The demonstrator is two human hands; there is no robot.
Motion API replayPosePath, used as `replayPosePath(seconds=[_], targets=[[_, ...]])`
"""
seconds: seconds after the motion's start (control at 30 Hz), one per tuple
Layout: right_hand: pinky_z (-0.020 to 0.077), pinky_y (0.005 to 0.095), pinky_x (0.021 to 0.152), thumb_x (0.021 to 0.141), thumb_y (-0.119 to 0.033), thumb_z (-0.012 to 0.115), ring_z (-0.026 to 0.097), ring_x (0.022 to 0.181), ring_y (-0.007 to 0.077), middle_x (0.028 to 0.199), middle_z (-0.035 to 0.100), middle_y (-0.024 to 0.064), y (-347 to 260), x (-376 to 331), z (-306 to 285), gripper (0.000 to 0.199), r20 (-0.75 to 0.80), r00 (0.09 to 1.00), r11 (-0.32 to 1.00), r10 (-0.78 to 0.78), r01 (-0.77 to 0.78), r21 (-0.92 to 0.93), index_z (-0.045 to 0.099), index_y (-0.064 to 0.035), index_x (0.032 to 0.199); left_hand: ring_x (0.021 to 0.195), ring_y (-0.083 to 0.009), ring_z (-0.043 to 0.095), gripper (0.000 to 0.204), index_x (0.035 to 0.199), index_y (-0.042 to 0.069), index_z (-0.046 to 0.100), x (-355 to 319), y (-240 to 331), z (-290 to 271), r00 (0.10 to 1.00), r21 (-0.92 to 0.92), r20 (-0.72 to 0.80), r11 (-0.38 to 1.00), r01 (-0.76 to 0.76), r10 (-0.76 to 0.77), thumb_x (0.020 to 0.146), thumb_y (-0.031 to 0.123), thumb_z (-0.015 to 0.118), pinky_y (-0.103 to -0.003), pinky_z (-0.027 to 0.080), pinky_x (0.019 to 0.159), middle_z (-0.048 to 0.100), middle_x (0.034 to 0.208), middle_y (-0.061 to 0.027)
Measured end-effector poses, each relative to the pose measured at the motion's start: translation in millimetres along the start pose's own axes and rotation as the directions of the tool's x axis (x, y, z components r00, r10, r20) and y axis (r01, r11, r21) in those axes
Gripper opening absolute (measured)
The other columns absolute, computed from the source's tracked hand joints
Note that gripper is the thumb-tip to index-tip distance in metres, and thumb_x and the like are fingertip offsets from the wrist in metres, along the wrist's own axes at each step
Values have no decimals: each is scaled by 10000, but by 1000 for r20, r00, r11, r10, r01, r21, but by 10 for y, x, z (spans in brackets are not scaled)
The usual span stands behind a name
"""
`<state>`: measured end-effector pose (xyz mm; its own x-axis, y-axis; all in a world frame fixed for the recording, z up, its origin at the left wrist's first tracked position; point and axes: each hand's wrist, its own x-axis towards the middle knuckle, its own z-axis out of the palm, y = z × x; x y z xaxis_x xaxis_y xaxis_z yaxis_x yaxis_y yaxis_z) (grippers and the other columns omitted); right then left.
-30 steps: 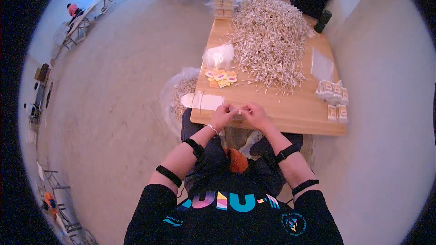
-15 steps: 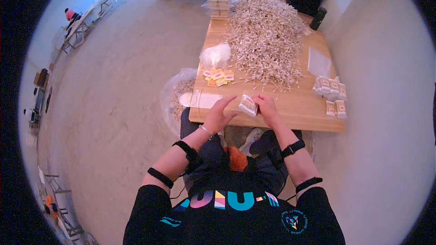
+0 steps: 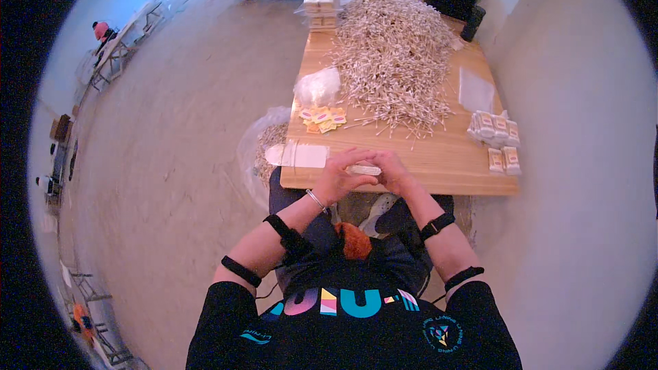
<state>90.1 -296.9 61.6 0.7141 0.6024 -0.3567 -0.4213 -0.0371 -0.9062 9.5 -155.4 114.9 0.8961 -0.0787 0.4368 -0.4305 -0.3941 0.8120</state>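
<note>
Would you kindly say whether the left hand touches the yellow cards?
Apart: the head view shows bare wooden tabletop between the left hand and the yellow cards.

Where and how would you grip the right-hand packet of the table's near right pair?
Probably pinch the packet by its free near end, from the near side: its left neighbour sits close and the packet pile crowds its far end.

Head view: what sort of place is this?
Probably a small packing workshop: a big heap of cotton swabs lies loose on a wooden table, with small filled packets grouped near its right edge.
</note>
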Motion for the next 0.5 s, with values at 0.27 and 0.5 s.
replayPosePath(seconds=[0.27, 0.5], targets=[[470, 249, 467, 809, -105, 512, 572, 596, 113, 771, 609, 49, 78, 5, -116, 183, 76, 996, 981, 54, -68, 181, 609, -22, 940, 1021, -231, 559, 341, 987, 93, 618, 36, -107, 169, 986, -28, 165, 1000, -7, 12, 675, 171, 731, -389, 362, 966, 616, 1046, -67], [449, 246, 432, 815, -112, 532, 527, 478, 141, 651, 581, 55, 110, 44, -812, 114, -622, 783, 892, 14, 271, 362, 584, -28, 871, 1074, -249, 502, 464, 1128, 16, 502, -320, -597, 92, 951, 137, -50, 941, 309, -305, 721, 125, 696, -350, 403, 916, 527, 1145, -150]])
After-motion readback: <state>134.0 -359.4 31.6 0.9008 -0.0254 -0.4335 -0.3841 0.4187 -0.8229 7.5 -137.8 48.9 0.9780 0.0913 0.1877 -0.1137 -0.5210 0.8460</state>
